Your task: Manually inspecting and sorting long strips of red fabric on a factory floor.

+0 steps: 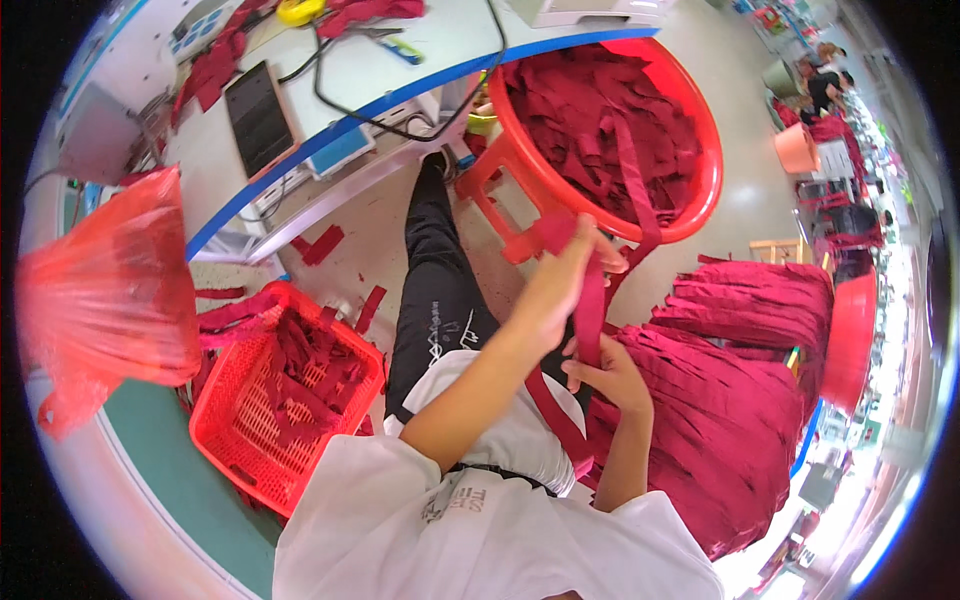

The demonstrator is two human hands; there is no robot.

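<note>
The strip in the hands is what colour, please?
The strip is dark red, seen in the head view.

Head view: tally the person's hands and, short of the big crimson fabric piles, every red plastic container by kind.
Left hand and right hand on the crimson fabric strip: 2
Large round red plastic tub: 1
Rectangular red perforated plastic basket: 1
Translucent red plastic bag: 1
Total: 5

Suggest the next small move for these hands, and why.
Perhaps ease the right hand away from the left hand, drawing the flat dark-red fabric strip taut: it spans both hands, and a similar length trails over the rim of the round orange-red plastic tub.
</note>
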